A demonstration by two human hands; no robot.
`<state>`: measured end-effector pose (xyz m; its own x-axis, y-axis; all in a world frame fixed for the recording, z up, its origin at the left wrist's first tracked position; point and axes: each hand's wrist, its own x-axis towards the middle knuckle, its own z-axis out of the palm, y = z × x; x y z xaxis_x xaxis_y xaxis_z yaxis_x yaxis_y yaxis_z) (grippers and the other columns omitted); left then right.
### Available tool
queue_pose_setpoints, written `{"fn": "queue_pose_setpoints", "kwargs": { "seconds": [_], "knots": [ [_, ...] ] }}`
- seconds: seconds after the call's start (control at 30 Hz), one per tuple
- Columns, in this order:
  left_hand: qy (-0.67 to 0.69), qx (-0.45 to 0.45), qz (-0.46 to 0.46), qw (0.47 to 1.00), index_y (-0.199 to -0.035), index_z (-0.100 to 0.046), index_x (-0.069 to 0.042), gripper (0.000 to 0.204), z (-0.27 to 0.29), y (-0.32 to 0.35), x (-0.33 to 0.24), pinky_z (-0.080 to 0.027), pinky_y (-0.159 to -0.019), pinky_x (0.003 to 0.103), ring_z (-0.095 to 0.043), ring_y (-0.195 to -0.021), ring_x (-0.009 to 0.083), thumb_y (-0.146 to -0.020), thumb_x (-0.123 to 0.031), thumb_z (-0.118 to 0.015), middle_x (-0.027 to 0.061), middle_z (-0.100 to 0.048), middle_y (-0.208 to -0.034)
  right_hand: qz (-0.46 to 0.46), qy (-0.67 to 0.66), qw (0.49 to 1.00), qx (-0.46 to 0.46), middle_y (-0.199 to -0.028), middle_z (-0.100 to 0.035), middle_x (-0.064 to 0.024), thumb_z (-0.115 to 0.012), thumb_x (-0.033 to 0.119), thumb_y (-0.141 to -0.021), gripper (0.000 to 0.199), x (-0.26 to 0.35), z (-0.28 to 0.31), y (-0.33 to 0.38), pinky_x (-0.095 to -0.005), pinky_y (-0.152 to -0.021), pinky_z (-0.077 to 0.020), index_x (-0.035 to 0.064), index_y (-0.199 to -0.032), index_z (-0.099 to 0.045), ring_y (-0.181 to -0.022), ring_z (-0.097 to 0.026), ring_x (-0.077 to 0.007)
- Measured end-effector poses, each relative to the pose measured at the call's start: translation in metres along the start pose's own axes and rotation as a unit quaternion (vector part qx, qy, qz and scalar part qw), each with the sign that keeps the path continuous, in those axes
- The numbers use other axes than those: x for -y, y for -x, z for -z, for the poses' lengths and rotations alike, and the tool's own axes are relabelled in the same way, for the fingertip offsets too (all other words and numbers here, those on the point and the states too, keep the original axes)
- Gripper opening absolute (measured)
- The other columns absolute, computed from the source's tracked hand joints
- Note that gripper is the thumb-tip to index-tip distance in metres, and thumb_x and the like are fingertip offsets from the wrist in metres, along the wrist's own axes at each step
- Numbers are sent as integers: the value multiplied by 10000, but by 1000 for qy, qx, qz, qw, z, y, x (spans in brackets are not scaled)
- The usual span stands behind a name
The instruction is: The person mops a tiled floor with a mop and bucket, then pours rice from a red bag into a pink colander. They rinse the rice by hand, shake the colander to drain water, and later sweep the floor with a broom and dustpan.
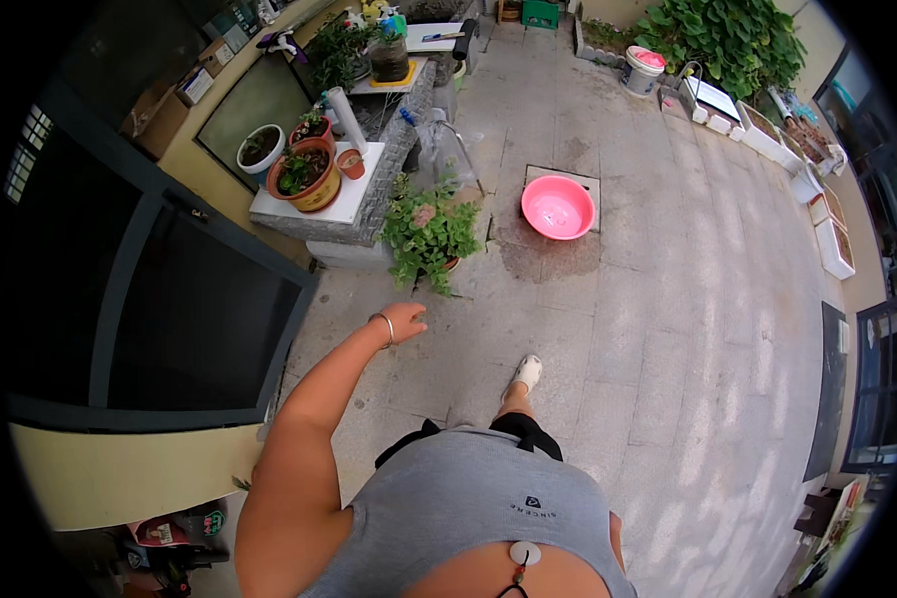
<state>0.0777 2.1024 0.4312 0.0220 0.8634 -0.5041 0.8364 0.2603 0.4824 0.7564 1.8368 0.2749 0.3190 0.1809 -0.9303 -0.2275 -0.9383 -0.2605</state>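
Observation:
My left hand (406, 322) swings out ahead of my body above the paving, a bangle (382, 330) round its wrist. Its fingers are loosely bent and a little apart, with nothing seen in them. Nearest to it is a leafy potted plant (430, 231) with a pinkish flower head, standing on the ground just beyond and not touched. Farther ahead, a round pink plastic basin (558, 207) rests on a square cover in the floor, and the paving around it looks wet. My right hand is out of view; only a sliver of that arm shows beside my grey top.
To the left, a stone ledge (331, 231) carries several potted plants, with a dark-framed door (194, 299) nearer me. A white bucket (641, 76) stands far ahead beside green foliage (733, 45). White planter boxes (833, 249) line the right wall. My white shoe (529, 372) is on the paving.

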Motion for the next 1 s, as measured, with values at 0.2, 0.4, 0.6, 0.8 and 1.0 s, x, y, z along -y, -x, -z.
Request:
{"fn": "queue_pose_setpoints", "kwargs": {
  "seconds": [0.2,0.4,0.6,0.8,1.0],
  "knots": [
    [-154,110,44,981,-1273,-429,-22,619,45,-117,-58,-385,-948,386,-476,-1134,320,-801,-388,-591,178,-487,-1249,36,-145,989,6,-815,-618,-130,-472,178,-876,231,228,-35,-62,-332,-505,-494,35,-1055,-498,-656,-608,-233],
    [-25,74,116,990,-1329,-334,14,790,145,-212,-37,-395,-937,366,-489,-1123,321,-766,-460,-620,220,-469,-1258,189,-48,980,38,-848,-637,-90,-511,183,-874,266,445,-124,-37,-302,-569,-489,78,-1118,-500,-700,-617,-186],
    [174,-202,209,941,-1341,-294,37,810,269,-412,90,-414,-719,323,-496,-862,233,-767,-413,-645,174,-511,-1020,242,95,963,68,-876,-638,-89,-509,128,-868,290,574,-236,-3,-266,-582,-465,39,-1144,-517,-712,-619,-153],
    [122,-270,296,908,-1335,-259,52,794,361,-610,109,-322,-1021,389,-348,-1243,369,-764,-351,-635,282,-351,-1326,107,172,979,-24,-826,-637,-103,-504,113,-846,292,629,-290,40,-294,-548,-472,21,-1123,-511,-678,-627,-187],
    [36,-314,358,879,-1378,-202,-7,787,400,-733,172,-325,-1023,386,-300,-1273,360,-775,-281,-627,281,-313,-1350,93,286,953,-45,-852,-647,-130,-515,75,-805,366,716,-336,77,-282,-562,-472,-12,-1160,-499,-707,-635,-187]
  ]
}}
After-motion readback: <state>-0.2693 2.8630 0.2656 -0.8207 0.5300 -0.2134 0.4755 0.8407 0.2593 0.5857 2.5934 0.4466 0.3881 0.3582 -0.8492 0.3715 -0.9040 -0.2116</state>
